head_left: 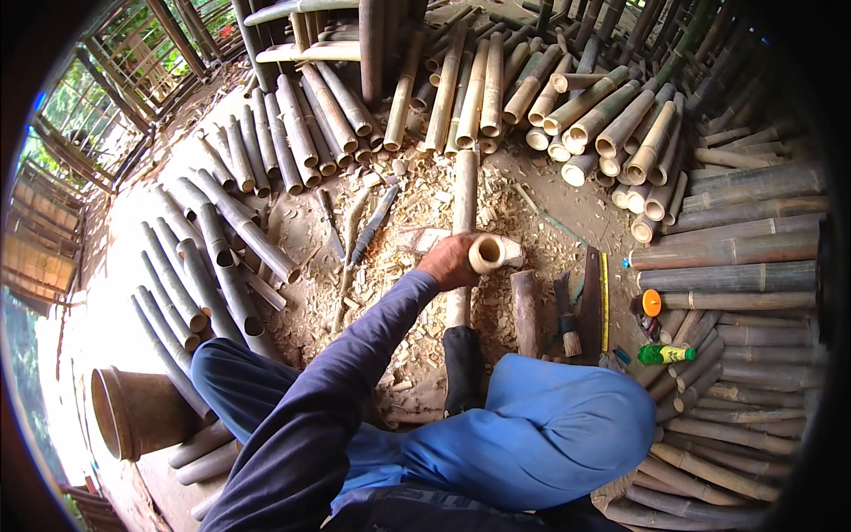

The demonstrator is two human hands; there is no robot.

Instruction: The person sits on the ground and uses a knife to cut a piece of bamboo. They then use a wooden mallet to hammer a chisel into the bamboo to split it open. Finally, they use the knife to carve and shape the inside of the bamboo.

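The short tube [486,254] is held over the pole [465,199] by the left hand [448,262], its grip clamped round the tube's wall and the open end turned up, probably so that the tube is steadied and its mouth kept in sight. Whether its lower end is rested on anything cannot be told, as it is hidden. The right hand is not shown, so its grip cannot be told. The pale block [417,239] is laid across the line of the pole; which of the two is uppermost is covered by the hand. To the left of the pole, the knife [376,217] is laid on the shavings [412,186], seemingly for an easy reach. To the right of the pole, the log [526,315], the brush [567,328], the saw [589,306] and the yellow rule [605,301] are set side by side, presumably so that each can be picked up from the seat. Beyond the pole, the bamboo lengths [474,93] are stacked with many cut ends turned inward, perhaps so that they can be drawn out singly. Farther right of the pole, the green bottle [667,355] is laid against more bamboo.
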